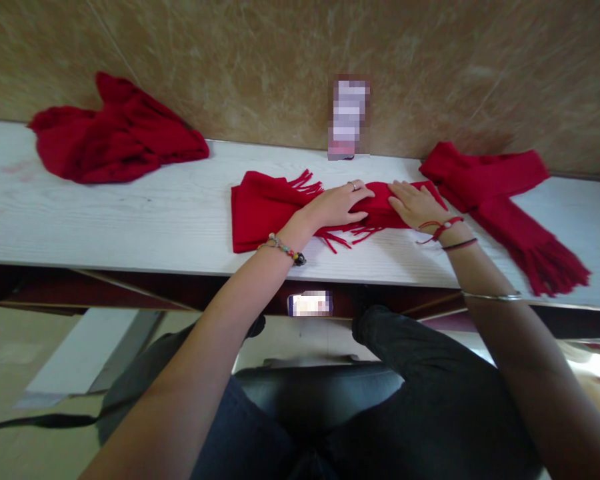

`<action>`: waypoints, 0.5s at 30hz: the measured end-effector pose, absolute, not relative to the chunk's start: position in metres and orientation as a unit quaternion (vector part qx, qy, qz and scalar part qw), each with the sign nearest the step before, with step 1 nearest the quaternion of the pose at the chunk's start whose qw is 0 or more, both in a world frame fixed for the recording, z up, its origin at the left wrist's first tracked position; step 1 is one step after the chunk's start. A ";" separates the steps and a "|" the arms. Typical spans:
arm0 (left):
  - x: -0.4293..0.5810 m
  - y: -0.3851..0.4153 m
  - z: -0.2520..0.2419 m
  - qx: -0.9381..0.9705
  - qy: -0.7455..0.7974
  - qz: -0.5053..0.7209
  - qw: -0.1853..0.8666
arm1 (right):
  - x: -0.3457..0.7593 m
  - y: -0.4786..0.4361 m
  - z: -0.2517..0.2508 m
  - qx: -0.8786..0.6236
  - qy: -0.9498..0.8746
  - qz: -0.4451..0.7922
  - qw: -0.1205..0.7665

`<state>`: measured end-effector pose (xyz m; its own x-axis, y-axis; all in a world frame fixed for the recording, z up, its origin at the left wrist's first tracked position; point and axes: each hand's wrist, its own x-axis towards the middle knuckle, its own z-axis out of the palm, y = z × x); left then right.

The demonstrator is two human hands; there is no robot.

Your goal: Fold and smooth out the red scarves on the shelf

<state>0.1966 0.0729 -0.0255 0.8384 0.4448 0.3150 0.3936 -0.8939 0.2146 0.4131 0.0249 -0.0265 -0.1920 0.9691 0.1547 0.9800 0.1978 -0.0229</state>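
A red fringed scarf (263, 210) lies folded on the white wood-grain tabletop in front of me, its tassels poking out at the back and the front. My left hand (343, 202) rests on the scarf's middle, fingers spread and pointing right. Flat on its right part lies my right hand (420, 205), with the fingers stretched out toward the left. Neither hand grips the cloth; both press on it from above. Part of the scarf is hidden beneath my hands and wrists.
A crumpled red cloth (120, 137) sits at the left back. Another red scarf with fringe (505, 207) lies bent at the right. A blurred-out phone-like object (349, 117) leans on the brown marbled wall (260, 73). A second blurred object (310, 304) is below the table edge.
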 end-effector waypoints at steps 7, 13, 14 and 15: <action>0.194 0.076 -0.028 0.958 0.222 0.173 0.045 | 0.414 0.026 -0.016 -0.628 -0.773 -0.046 0.081; 0.195 0.075 -0.028 0.960 0.211 0.181 0.044 | 0.411 0.026 -0.019 -0.617 -0.773 -0.102 0.107; 0.195 0.074 -0.028 0.960 0.205 0.185 0.047 | 0.410 0.026 -0.021 -0.620 -0.774 -0.095 0.089; 0.195 0.074 -0.028 0.960 0.200 0.187 0.051 | 0.409 0.025 -0.023 -0.623 -0.773 -0.088 0.072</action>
